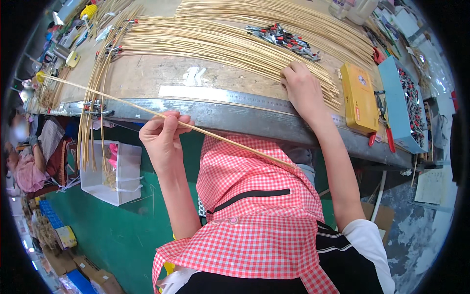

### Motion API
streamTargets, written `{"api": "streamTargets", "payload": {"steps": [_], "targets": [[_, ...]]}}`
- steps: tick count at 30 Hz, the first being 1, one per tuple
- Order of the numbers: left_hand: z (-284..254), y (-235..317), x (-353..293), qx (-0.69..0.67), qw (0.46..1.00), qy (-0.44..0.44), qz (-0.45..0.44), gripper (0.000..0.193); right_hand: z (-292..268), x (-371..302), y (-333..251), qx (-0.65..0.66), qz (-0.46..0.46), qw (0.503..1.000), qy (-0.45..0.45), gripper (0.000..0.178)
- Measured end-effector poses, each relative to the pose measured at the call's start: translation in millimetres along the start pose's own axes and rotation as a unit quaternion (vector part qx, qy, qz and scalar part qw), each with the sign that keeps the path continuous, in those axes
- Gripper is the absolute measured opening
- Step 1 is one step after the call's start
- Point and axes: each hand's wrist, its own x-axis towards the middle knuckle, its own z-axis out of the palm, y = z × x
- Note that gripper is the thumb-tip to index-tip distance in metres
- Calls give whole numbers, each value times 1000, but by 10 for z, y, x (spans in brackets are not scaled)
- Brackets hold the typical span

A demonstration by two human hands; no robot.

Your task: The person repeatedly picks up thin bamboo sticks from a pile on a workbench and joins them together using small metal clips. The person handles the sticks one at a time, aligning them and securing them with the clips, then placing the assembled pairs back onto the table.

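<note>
My left hand (166,139) is closed in a pinch around a long thin bamboo stick (230,141). The stick slants from the far left, over the table's front edge, down across my apron. My right hand (302,90) rests, fingers curled, on the near side of a wide layer of bamboo sticks (196,39). Its fingertips point down among the sticks, so whatever they grip is hidden. A steel ruler (220,95) lies along the table's front edge and passes beneath my right wrist. Small black-and-red clips (284,39) are heaped on the sticks.
Right of my hand lie a yellow box (360,98), red-handled pliers (384,120) and a light blue box (391,93) of clips. Clipped sticks (90,127) hang over the left edge above a white bin (132,181). Another person (32,171) sits at far left.
</note>
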Motion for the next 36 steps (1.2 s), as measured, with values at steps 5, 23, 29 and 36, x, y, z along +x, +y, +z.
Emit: {"api": "streamTargets", "payload": {"steps": [5,23,29,36], "targets": [[-25,-5,7,-7,1000,-14,0,13,0,50,-38,-62,-15,998,-21,10],[114,-63,-30,14,999,-22,-21,12,-366,-457,-241,93,99,981,140,4],[135,-113,-88,12,999,-22,-27,12,-619,-457,-581,278,82,951,112,5],[157,-91,-95,-3,999,-34,-26,18,-551,-625,-1051,412,18,911,16,8]]}}
